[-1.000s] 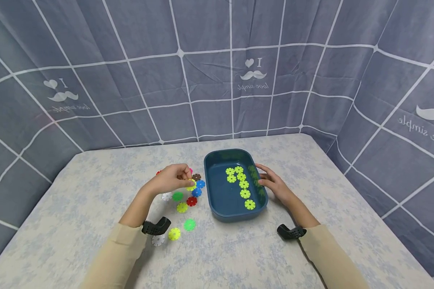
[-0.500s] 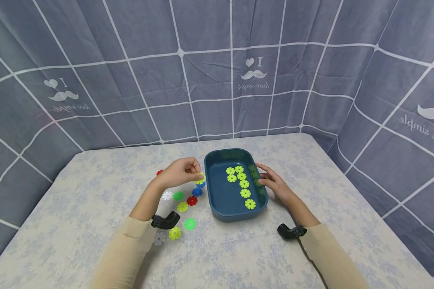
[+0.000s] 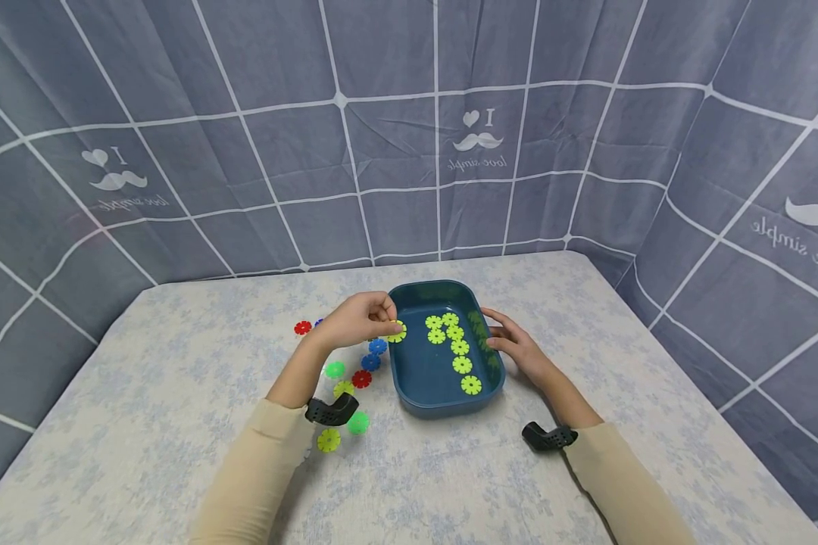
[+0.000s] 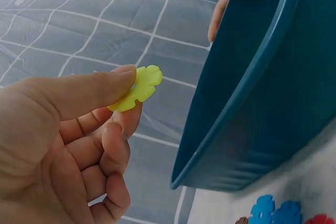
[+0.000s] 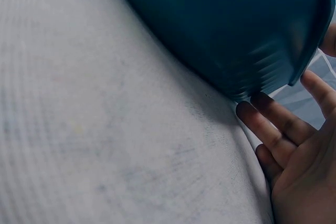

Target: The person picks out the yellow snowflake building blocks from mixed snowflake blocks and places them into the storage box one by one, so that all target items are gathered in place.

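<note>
My left hand [image 3: 356,319] pinches a yellow flower-shaped plastic disc [image 4: 144,88] between thumb and index finger; the other fingers curl below. In the head view this disc overlaps the left rim of a dark teal bin [image 3: 431,411]. Inside the bin lie several yellow notched discs [image 3: 460,347], strung out in a bent line. Against the bin's right side rests my right hand [image 3: 521,354], its fingers fairly straight. The right wrist view has its fingertips [image 5: 258,98] at the lower wall and its thumb up by the rim.
Left of the bin, loose discs lie on the pale floral cloth: blue [image 3: 371,362], red [image 3: 362,378], green [image 3: 358,422] and yellow [image 3: 329,440] among them. The left forearm hides part of this group. A grey-blue checked curtain [image 3: 388,151] stands behind the table.
My left hand has moved right with the yellow disc, from above the loose discs to the bin's left rim. The right hand and the bin have stayed put.
</note>
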Available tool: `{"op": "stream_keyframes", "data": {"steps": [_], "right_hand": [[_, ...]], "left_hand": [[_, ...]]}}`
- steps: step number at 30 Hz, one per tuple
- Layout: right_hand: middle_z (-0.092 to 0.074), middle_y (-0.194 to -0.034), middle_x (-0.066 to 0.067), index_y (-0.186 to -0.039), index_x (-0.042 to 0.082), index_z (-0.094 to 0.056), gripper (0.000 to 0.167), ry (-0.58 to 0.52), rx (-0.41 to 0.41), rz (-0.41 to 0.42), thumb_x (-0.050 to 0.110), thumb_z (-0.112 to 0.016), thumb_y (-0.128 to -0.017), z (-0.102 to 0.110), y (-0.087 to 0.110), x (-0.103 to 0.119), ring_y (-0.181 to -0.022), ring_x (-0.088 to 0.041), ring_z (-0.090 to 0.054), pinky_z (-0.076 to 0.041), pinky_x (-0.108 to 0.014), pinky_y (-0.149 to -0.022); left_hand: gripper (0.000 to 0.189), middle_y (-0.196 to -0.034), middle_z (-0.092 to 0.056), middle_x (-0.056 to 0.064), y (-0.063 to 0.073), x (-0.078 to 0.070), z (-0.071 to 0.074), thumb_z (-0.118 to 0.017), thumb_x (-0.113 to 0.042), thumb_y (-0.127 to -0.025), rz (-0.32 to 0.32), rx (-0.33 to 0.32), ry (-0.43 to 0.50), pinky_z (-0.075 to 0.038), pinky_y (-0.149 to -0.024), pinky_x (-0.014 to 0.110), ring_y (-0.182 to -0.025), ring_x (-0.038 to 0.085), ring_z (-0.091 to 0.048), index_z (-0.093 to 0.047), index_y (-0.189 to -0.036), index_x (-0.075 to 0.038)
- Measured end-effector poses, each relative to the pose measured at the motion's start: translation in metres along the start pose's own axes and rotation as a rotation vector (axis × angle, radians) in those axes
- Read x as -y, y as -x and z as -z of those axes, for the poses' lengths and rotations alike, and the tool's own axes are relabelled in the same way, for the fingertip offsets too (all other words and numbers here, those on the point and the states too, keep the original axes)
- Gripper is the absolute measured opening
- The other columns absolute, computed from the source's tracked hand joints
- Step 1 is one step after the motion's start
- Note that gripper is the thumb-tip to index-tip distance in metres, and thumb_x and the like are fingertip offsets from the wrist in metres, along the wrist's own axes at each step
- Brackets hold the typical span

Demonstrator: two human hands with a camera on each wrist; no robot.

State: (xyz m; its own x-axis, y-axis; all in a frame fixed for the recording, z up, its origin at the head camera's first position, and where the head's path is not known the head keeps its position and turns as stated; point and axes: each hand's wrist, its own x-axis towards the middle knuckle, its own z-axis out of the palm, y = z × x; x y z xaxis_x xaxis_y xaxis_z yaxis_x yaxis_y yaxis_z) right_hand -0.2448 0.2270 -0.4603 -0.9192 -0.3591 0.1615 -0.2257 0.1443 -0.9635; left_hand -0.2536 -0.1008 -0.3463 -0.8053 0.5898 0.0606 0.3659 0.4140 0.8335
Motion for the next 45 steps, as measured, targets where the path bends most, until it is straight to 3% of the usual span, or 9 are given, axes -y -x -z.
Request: {"op": "stream_keyframes", "data": {"steps": [7,14,18,28,45], "right_hand": [[-0.033,-0.150,-0.025,-0.153,0.008,-0.028,0.057,0.004,-0.005,-0.008,0.013,-0.049,-0.101,0.000,-0.001,0.000,-0.135,-0.043,-0.035,-0.031,-0.060,-0.104],[-0.036,-0.147,-0.026,-0.153,0.008,-0.028,0.057,0.000,-0.002,-0.006,0.011,-0.049,-0.101,0.000,-0.001,0.000,-0.134,-0.043,-0.036,-0.032,-0.059,-0.103],[-0.036,-0.147,-0.027,-0.153,0.008,-0.027,0.056,-0.004,0.002,-0.002,0.010,-0.048,-0.101,0.000,-0.001,0.001,-0.134,-0.043,-0.036,-0.031,-0.059,-0.104],[-0.037,-0.147,-0.027,-0.153,0.007,-0.027,0.057,-0.014,0.004,-0.004,0.010,-0.048,-0.101,0.000,0.000,0.001,-0.134,-0.044,-0.036,-0.031,-0.060,-0.104],[-0.038,-0.146,-0.028,-0.153,0.007,-0.027,0.057,-0.011,-0.003,-0.009,0.011,-0.049,-0.100,-0.001,0.000,0.002,-0.133,-0.044,-0.037,-0.031,-0.061,-0.104]], "left_hand": [[0.015,-0.078,-0.062,0.005,-0.010,0.001,-0.009,-0.072,-0.009,-0.089,-0.015,0.007,0.006,-0.047,-0.066,0.032,-0.077,0.035,-0.060,-0.058,-0.090,-0.003],[0.015,-0.077,-0.061,0.005,-0.020,0.001,-0.018,-0.071,-0.009,-0.089,-0.024,0.016,0.020,-0.047,-0.067,0.032,-0.083,0.045,-0.058,-0.058,-0.090,-0.003],[0.015,-0.077,-0.062,0.005,-0.024,0.002,-0.024,-0.072,-0.009,-0.089,-0.025,0.012,0.013,-0.047,-0.068,0.032,-0.082,0.042,-0.058,-0.058,-0.090,-0.002],[0.016,-0.077,-0.061,0.004,-0.035,0.004,-0.037,-0.073,-0.010,-0.088,-0.011,0.021,0.003,-0.045,-0.065,0.030,-0.070,0.017,-0.054,-0.059,-0.091,-0.003],[0.016,-0.076,-0.064,0.002,-0.053,0.011,-0.055,-0.073,-0.014,-0.089,0.020,0.073,-0.064,-0.045,-0.065,0.028,-0.074,0.023,-0.060,-0.060,-0.091,-0.004]]}}
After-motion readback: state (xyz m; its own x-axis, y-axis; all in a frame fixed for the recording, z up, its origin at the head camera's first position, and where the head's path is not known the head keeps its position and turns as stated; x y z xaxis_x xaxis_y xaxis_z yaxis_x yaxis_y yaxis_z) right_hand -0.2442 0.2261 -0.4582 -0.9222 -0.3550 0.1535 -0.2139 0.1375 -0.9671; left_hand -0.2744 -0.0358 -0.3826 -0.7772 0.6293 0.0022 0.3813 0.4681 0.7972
